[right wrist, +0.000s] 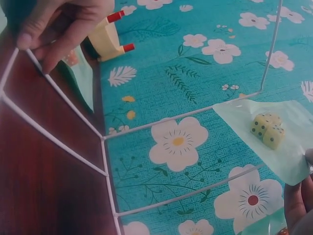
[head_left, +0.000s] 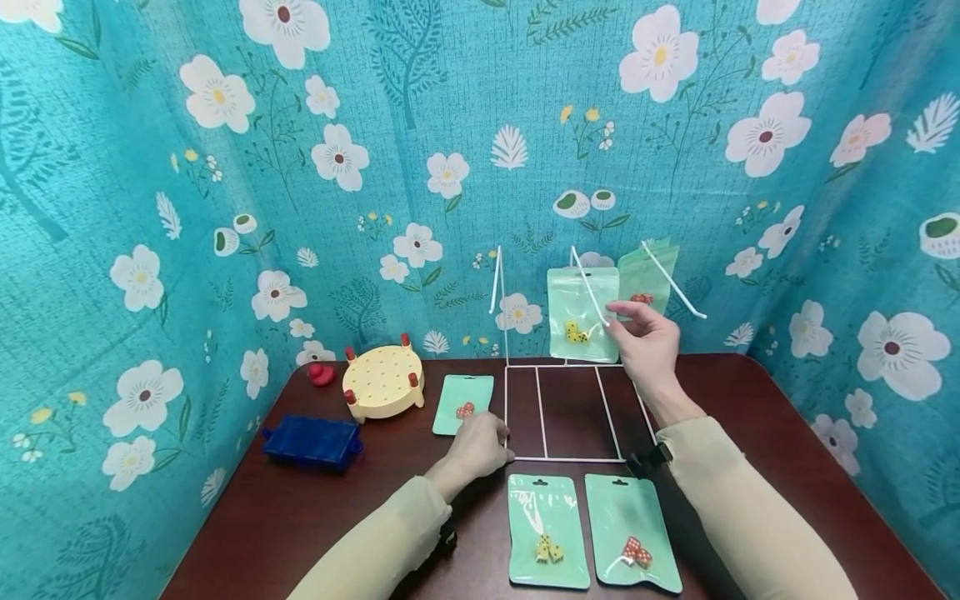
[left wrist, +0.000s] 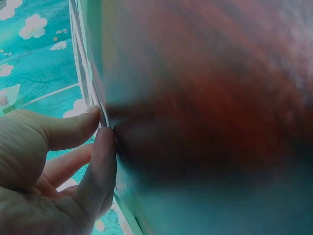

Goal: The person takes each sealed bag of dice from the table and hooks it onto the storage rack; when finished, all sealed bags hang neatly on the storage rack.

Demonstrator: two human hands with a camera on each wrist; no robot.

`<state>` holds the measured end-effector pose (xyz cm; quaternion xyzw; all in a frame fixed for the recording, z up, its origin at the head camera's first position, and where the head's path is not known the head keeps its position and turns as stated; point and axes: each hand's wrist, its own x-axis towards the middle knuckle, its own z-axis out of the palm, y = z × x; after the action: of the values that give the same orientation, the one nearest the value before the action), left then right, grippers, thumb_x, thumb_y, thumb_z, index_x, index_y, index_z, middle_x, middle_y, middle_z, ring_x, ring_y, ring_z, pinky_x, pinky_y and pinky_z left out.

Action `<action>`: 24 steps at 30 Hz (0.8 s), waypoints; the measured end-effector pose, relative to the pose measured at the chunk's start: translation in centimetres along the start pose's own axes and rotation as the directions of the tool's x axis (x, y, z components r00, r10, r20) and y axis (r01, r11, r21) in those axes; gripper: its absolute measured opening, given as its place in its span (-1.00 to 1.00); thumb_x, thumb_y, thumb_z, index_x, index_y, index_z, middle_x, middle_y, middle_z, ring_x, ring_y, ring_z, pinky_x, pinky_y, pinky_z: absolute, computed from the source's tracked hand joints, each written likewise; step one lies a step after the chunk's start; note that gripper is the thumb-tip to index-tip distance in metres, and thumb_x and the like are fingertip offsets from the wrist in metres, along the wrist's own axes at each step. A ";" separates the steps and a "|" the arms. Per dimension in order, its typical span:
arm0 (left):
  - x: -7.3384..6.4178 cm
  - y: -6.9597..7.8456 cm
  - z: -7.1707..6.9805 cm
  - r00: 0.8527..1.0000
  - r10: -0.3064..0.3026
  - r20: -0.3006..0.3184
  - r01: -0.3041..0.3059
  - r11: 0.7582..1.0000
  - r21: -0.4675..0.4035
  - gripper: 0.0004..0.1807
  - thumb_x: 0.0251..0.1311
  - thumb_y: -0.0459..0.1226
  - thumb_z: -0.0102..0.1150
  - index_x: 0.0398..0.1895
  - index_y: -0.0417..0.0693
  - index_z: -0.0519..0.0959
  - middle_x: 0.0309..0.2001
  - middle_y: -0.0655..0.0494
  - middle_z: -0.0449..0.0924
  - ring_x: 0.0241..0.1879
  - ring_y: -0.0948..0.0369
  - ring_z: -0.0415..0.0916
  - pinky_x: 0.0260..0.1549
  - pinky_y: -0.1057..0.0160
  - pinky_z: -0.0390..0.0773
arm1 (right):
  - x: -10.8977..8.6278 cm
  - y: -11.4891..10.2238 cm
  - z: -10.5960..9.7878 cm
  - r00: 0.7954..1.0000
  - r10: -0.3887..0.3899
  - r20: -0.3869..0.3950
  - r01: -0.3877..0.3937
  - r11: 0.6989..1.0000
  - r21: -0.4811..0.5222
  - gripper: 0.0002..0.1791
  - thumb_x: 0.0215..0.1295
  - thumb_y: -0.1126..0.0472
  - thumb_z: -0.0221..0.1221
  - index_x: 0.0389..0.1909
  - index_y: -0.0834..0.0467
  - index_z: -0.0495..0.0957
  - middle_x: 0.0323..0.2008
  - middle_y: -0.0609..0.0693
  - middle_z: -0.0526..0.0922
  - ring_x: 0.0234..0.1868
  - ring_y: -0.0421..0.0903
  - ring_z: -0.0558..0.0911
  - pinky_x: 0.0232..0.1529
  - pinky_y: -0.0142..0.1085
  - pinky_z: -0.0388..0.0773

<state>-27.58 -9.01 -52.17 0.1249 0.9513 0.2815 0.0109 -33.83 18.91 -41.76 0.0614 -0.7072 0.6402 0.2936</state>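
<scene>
My left hand [head_left: 475, 442] pinches the near left corner of a white wire rack [head_left: 570, 459] on the table; the left wrist view shows thumb and fingers on the wire. My right hand [head_left: 647, 350] holds the right edge of a pale green zip pouch [head_left: 561, 304] with yellow dice [right wrist: 268, 131] inside. That pouch appears to be threaded on the rack's middle prong [head_left: 588, 283]. Partly behind the right hand, a second green pouch [head_left: 651, 273] with red dice hangs at the right prong [head_left: 675, 287]. The left prong [head_left: 495, 279] carries nothing.
Two green pouches lie in front of the rack, one with yellow dice [head_left: 549, 508], another with red dice [head_left: 630, 508]. A red-dice pouch [head_left: 465, 392] lies beside the left hand. Further left are a cream round stand [head_left: 384, 379], a blue tray [head_left: 311, 442] and a red toy duck [head_left: 321, 374].
</scene>
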 end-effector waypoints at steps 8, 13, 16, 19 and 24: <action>0.1 0.1 -0.1 1.000 -0.008 0.004 0.008 1.000 0.005 -0.71 0.21 -0.28 0.68 -0.04 -0.19 0.88 -0.16 0.01 0.89 -0.14 0.11 0.79 -0.22 0.14 0.72 | 0.9 0.3 0.6 0.998 0.053 -0.018 -0.053 0.998 -0.030 -0.76 0.42 0.40 0.47 0.07 0.31 0.84 -0.25 -0.41 0.74 -0.33 -0.34 0.68 -0.26 -0.58 0.61; 0.2 0.0 -0.1 1.000 -0.008 0.007 0.008 1.000 0.001 -0.69 0.20 -0.29 0.68 -0.02 -0.21 0.88 -0.15 -0.02 0.89 -0.18 0.12 0.78 -0.24 0.15 0.71 | 1.3 0.1 1.0 0.995 0.092 -0.040 -0.094 0.994 -0.057 -0.76 0.43 0.37 0.47 0.07 0.30 0.84 -0.28 -0.47 0.73 -0.30 -0.32 0.67 -0.23 -0.55 0.59; 0.1 -0.1 -0.2 1.000 0.009 0.004 -0.009 1.000 -0.012 -0.70 0.19 -0.29 0.68 -0.04 -0.22 0.88 -0.17 -0.01 0.89 -0.17 0.12 0.78 -0.23 0.14 0.72 | 1.6 0.1 1.2 0.993 0.109 -0.047 -0.112 0.991 -0.066 -0.75 0.44 0.34 0.46 0.08 0.28 0.84 -0.29 -0.49 0.73 -0.29 -0.33 0.68 -0.22 -0.54 0.59; 0.6 -1.3 0.9 0.999 0.046 -0.012 -0.046 0.999 0.001 -0.70 0.19 -0.23 0.68 -0.05 -0.17 0.89 -0.16 0.04 0.90 -0.14 0.15 0.78 -0.21 0.14 0.73 | 1.8 0.2 1.3 0.990 0.137 -0.044 -0.140 0.987 -0.077 -0.74 0.46 0.32 0.46 0.11 0.25 0.84 -0.27 -0.49 0.72 -0.26 -0.32 0.69 -0.21 -0.55 0.61; 0.1 -0.5 0.1 1.000 0.010 0.006 -0.010 1.000 -0.023 -0.72 0.20 -0.28 0.67 -0.05 -0.20 0.88 -0.18 0.02 0.89 -0.15 0.11 0.79 -0.21 0.12 0.73 | 2.2 0.4 1.5 0.987 0.158 -0.038 -0.161 0.982 -0.096 -0.73 0.49 0.28 0.45 0.13 0.23 0.84 -0.23 -0.44 0.72 -0.23 -0.30 0.70 -0.22 -0.57 0.62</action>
<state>-27.75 -9.33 -52.53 0.1303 0.9473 0.2923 0.0138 -36.33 18.20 -41.07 -0.0196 -0.7362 0.6267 0.2545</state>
